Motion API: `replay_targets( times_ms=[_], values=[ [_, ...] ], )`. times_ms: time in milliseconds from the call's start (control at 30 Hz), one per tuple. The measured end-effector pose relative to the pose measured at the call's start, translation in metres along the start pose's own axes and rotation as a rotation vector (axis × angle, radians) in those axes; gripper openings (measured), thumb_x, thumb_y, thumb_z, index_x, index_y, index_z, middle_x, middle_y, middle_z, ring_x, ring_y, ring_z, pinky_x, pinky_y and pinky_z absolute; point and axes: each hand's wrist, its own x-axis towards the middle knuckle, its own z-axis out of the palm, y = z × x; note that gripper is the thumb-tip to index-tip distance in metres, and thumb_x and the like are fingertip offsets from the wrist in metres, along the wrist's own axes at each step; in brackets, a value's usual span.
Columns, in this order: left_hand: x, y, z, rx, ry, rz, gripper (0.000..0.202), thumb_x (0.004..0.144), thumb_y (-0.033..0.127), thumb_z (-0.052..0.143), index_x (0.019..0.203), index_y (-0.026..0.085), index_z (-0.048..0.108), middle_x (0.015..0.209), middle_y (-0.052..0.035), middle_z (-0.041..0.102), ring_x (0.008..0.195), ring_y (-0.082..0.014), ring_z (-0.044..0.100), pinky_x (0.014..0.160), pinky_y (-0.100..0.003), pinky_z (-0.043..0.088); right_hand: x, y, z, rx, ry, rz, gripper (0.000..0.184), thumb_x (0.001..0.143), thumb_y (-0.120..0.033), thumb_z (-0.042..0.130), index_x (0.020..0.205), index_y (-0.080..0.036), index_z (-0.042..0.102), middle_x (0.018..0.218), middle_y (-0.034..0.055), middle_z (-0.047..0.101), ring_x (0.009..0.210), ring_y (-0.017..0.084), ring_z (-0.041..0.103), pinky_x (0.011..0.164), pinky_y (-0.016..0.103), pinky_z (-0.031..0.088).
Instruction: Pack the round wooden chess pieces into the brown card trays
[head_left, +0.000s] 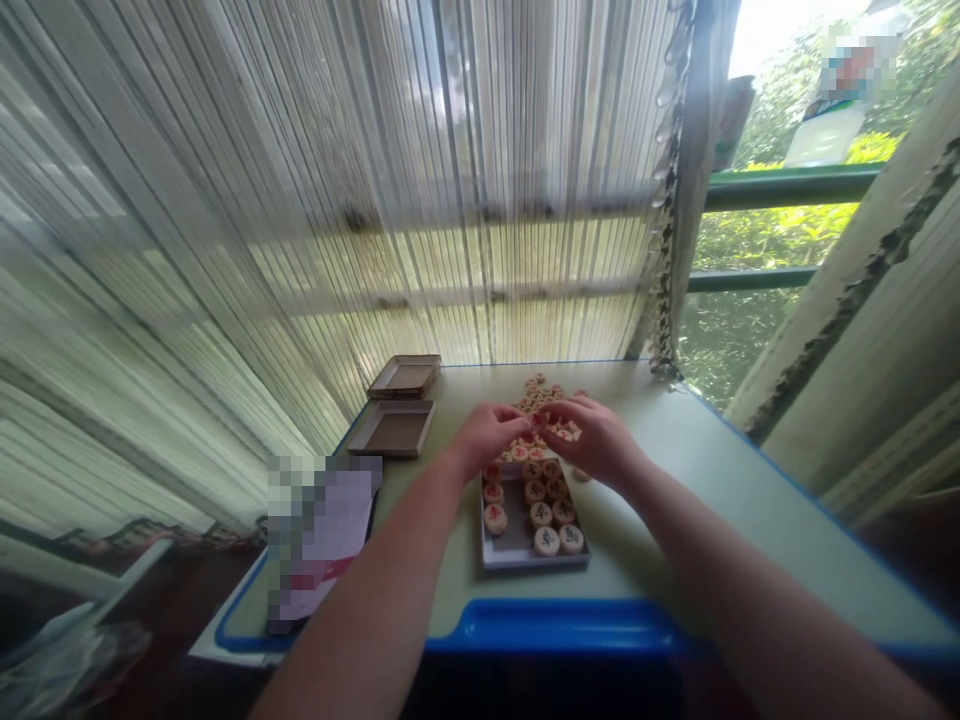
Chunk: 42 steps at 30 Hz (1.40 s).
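Note:
A shallow grey box lies on the pale green table and holds several round wooden game discs with red or dark marks. More loose discs are heaped just beyond it. My left hand and my right hand hover together over the far end of the box, fingers curled among the discs. Each hand seems to pinch a disc, but the fingertips are too small to read clearly.
Two brown box halves sit at the table's far left. A blurred paper lies at the near left. The table has a blue rim. A striped curtain hangs behind, with a green window rail at right.

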Motion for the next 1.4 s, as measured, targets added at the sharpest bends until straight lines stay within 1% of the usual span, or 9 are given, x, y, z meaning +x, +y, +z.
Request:
replay_targets(
  times_ms=[367,733,800,867,933,1100,1167,1300,1400],
  values=[
    [-0.002,-0.003,-0.005,0.072,0.005,0.170,0.026,0.070,0.033,0.055,0.070,0.012,0.070,0.063,-0.0024,0.065,0.058,-0.0108,0.053,0.056,-0.021,0.040,-0.001,-0.003,0.001,-0.014,0.060,-0.075,0.014,0.074,-0.030,0.060,0.085,-0.021,0.062,0.078,0.0037,0.065,0.075,0.017,0.057,0.072,0.032,0.046],
    [-0.004,-0.001,-0.007,0.110,0.013,0.177,0.026,0.070,0.031,0.053,0.070,0.011,0.070,0.064,-0.0043,0.067,0.058,-0.0123,0.055,0.056,-0.022,0.042,0.001,-0.008,0.003,-0.002,0.066,-0.083,0.013,0.073,-0.032,0.062,0.080,-0.021,0.064,0.067,0.0019,0.060,0.068,0.015,0.051,0.067,0.029,0.042],
    [-0.004,-0.001,-0.014,0.188,0.062,0.215,0.027,0.070,0.032,0.054,0.078,0.012,0.070,0.072,-0.0052,0.069,0.064,-0.0141,0.058,0.058,-0.023,0.043,0.001,-0.011,0.001,0.003,0.055,-0.065,0.013,0.073,-0.031,0.062,0.079,-0.020,0.063,0.066,0.0016,0.060,0.067,0.015,0.050,0.069,0.030,0.042],
    [-0.007,0.001,-0.023,0.284,0.235,0.232,0.029,0.069,0.032,0.054,0.084,0.012,0.070,0.076,-0.0059,0.069,0.066,-0.0149,0.059,0.060,-0.024,0.044,0.001,-0.018,-0.004,0.012,0.003,-0.045,0.013,0.073,-0.032,0.061,0.078,-0.020,0.063,0.066,0.0015,0.060,0.066,0.015,0.051,0.068,0.030,0.042],
    [-0.017,0.005,-0.031,0.316,0.273,0.264,0.029,0.072,0.031,0.051,0.084,0.012,0.070,0.077,-0.0060,0.069,0.068,-0.0149,0.059,0.064,-0.024,0.045,-0.002,-0.031,-0.010,0.024,-0.085,-0.028,0.014,0.073,-0.032,0.061,0.079,-0.020,0.064,0.068,0.0016,0.061,0.067,0.015,0.052,0.067,0.030,0.042],
    [-0.061,0.003,-0.035,0.383,0.201,0.336,0.024,0.074,0.027,0.051,0.081,0.015,0.070,0.078,-0.0039,0.069,0.069,-0.0133,0.059,0.064,-0.023,0.044,-0.026,-0.075,-0.010,0.114,-0.237,-0.029,0.017,0.074,-0.036,0.059,0.080,-0.021,0.063,0.068,0.0012,0.061,0.067,0.014,0.053,0.067,0.029,0.041],
    [-0.077,-0.006,-0.035,0.403,0.257,0.332,0.023,0.074,0.025,0.051,0.080,0.015,0.070,0.079,-0.0037,0.069,0.066,-0.0120,0.057,0.062,-0.021,0.043,-0.042,-0.089,-0.003,0.121,-0.221,-0.043,0.018,0.074,-0.037,0.059,0.079,-0.020,0.063,0.068,0.0014,0.061,0.068,0.015,0.052,0.067,0.029,0.040],
    [-0.097,-0.030,-0.031,0.400,0.363,0.244,0.021,0.072,0.023,0.052,0.076,0.013,0.069,0.073,-0.0039,0.068,0.061,-0.0110,0.055,0.058,-0.021,0.042,-0.068,-0.107,0.009,-0.050,-0.059,0.004,0.016,0.074,-0.035,0.057,0.076,-0.020,0.062,0.069,0.0037,0.059,0.074,0.018,0.049,0.073,0.032,0.038],
    [-0.108,-0.038,-0.023,0.346,0.351,0.225,0.020,0.072,0.023,0.052,0.076,0.012,0.069,0.071,-0.0039,0.067,0.060,-0.0111,0.055,0.057,-0.021,0.042,-0.076,-0.114,0.012,-0.156,0.008,0.034,0.014,0.075,-0.033,0.056,0.075,-0.020,0.062,0.073,0.0043,0.059,0.077,0.019,0.047,0.078,0.034,0.036]
  ],
)
